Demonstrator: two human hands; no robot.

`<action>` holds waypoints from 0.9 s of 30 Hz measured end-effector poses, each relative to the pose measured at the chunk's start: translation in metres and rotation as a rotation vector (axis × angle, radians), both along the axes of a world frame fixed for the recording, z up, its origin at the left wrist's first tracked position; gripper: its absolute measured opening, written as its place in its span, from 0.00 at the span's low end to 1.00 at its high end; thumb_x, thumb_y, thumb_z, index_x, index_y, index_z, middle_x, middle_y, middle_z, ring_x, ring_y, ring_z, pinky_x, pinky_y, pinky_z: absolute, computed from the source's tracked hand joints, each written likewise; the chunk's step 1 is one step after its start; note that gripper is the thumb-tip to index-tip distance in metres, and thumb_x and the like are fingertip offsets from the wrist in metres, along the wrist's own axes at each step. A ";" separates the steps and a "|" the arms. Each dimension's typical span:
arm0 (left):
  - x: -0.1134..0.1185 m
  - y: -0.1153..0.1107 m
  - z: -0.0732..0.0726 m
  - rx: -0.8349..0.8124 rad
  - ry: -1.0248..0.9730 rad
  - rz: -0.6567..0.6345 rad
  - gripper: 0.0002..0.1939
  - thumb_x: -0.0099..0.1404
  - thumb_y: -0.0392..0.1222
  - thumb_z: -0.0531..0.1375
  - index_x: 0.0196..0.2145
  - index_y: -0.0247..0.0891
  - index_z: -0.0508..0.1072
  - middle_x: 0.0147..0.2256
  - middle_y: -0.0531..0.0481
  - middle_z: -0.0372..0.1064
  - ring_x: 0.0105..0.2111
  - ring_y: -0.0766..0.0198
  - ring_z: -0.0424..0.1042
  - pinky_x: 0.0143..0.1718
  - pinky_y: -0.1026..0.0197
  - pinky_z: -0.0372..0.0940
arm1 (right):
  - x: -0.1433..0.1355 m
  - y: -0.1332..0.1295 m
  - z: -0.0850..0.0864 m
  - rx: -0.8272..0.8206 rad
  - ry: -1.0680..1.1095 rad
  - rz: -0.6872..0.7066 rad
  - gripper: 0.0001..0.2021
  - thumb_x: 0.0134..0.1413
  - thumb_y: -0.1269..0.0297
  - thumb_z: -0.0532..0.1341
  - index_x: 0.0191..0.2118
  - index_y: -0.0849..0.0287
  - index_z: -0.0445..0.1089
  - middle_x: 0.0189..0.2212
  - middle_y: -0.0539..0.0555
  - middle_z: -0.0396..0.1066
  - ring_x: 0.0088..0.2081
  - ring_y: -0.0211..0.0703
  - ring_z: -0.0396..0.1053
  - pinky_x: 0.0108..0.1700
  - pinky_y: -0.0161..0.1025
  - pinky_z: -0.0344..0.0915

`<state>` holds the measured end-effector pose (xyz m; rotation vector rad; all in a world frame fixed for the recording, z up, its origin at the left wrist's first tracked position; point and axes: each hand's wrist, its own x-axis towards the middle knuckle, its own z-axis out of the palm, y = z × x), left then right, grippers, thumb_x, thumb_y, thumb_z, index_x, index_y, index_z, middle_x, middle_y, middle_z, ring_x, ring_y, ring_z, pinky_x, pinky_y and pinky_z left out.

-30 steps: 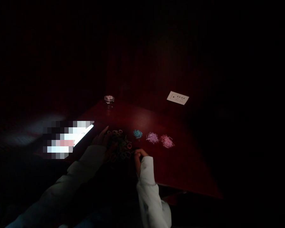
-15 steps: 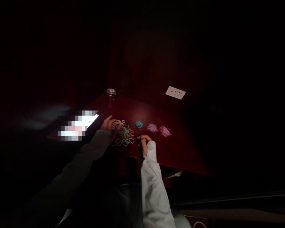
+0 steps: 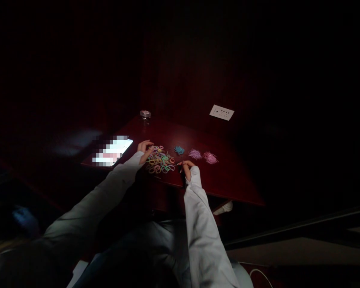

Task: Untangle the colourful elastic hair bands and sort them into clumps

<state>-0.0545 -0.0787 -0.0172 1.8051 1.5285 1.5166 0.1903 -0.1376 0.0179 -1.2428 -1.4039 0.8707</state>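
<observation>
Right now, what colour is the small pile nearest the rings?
The small pile is blue, in the head view.

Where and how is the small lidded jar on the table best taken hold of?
Probably hold the jar around its round sides, just below the lid, coming from the near side: it stands upright toward the far left corner of the table.

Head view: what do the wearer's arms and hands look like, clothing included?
The left sleeve and right sleeve are long, loose, creased and plain, pale white or light grey, the left one partly in shadow. The left hand and right hand are bare, without gloves. The dim light hides finer details, such as any rings.
</observation>
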 end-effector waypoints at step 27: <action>-0.021 0.010 -0.003 0.023 0.290 -0.049 0.16 0.73 0.45 0.51 0.49 0.41 0.75 0.55 0.43 0.74 0.57 0.52 0.69 0.63 0.48 0.63 | -0.016 0.044 -0.007 0.035 0.020 -0.092 0.22 0.54 0.41 0.60 0.24 0.55 0.71 0.18 0.48 0.68 0.24 0.39 0.63 0.28 0.35 0.58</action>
